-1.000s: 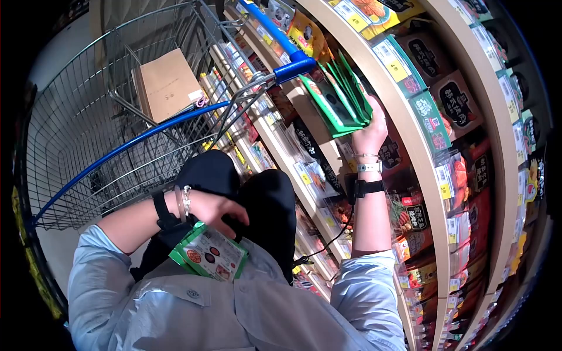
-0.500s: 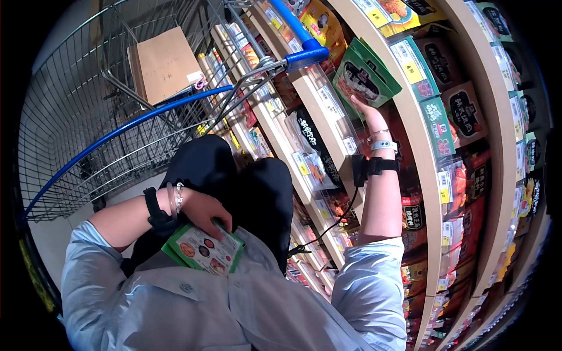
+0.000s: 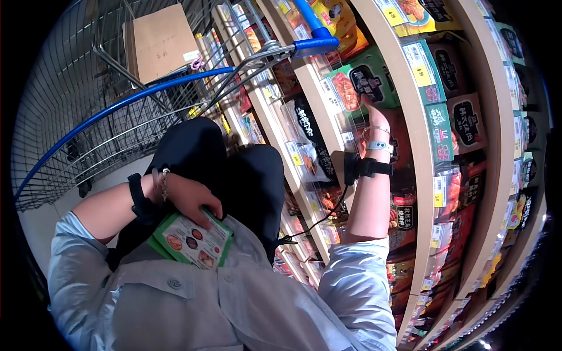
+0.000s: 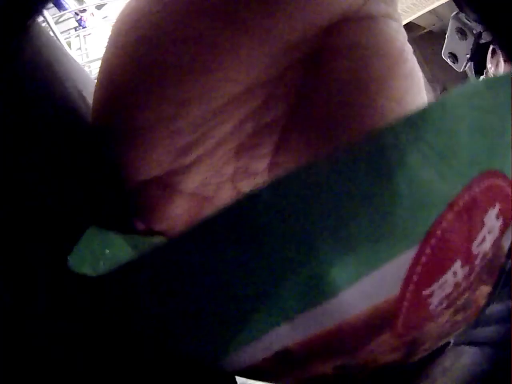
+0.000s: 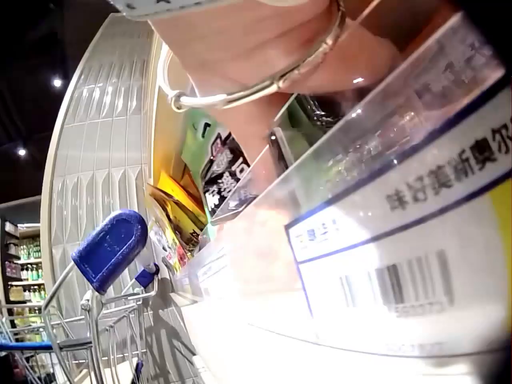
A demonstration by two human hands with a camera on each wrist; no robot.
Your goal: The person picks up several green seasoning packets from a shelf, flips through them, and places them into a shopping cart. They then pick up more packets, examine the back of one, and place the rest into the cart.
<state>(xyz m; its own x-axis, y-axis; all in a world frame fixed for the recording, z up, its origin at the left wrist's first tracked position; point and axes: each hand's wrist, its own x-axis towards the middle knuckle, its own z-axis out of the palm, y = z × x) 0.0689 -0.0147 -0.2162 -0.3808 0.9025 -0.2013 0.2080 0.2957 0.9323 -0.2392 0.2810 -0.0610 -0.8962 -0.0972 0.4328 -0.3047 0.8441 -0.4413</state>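
My left hand (image 3: 190,199) holds green packets (image 3: 200,244) low against the shirt front, its fingers over their upper edge. In the left wrist view the palm (image 4: 264,104) lies along a green packet (image 4: 352,208) with a red label. My right hand (image 3: 378,119) reaches into a shelf compartment, at the lower edge of a green packet (image 3: 381,69) with a black label; how its fingers lie is hidden. The right wrist view has this hand (image 5: 256,132) partly behind the clear shelf lip (image 5: 352,152), with a green packet (image 5: 194,152) beyond.
A wire shopping cart (image 3: 64,140) with a blue handle (image 3: 134,111) stands at the left and holds a brown cardboard piece (image 3: 161,44). Its blue corner grip (image 3: 316,47) sits close to the shelves. Curved shelf edges (image 3: 418,117) with price tags run down the right. A cable (image 3: 313,228) hangs from the right wrist.
The right hand has brought the green packets from beside the cart grip into the shelf compartment, where they lie flatter. The left hand has settled over its packets. The view has shifted slightly.
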